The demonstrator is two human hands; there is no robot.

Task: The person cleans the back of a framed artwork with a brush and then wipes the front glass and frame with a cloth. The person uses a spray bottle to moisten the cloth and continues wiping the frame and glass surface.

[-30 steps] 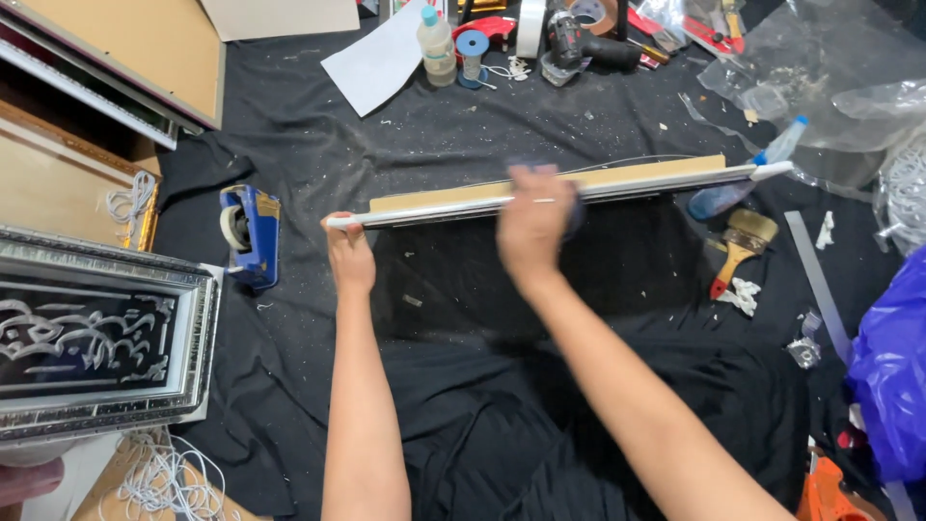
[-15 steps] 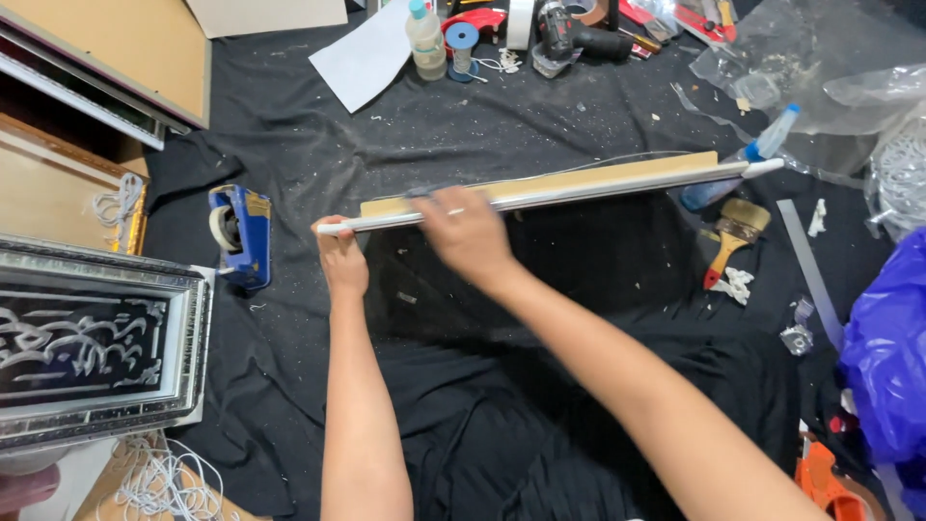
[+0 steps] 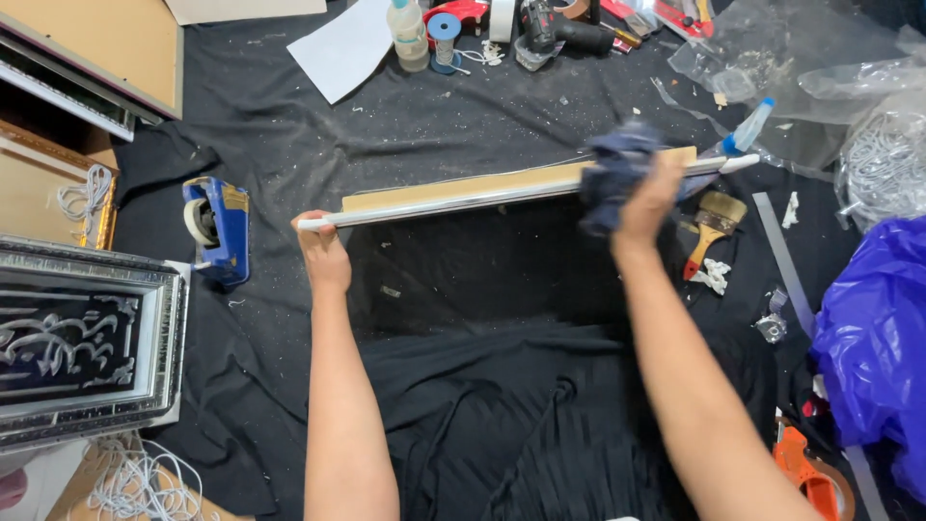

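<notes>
From my remote feed: a long picture frame (image 3: 463, 193), silver-white along its near edge with a tan backing, stands on edge across black cloth, running from nine o'clock up slightly toward three. A crumpled dark blue rag (image 3: 612, 174) is pressed over its rail near the three o'clock end.

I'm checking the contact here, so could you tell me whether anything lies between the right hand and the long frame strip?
Yes. A dark blue cloth is bunched under the right hand, between it and the long frame strip. The left hand grips the strip's near end directly, with nothing between.
</notes>
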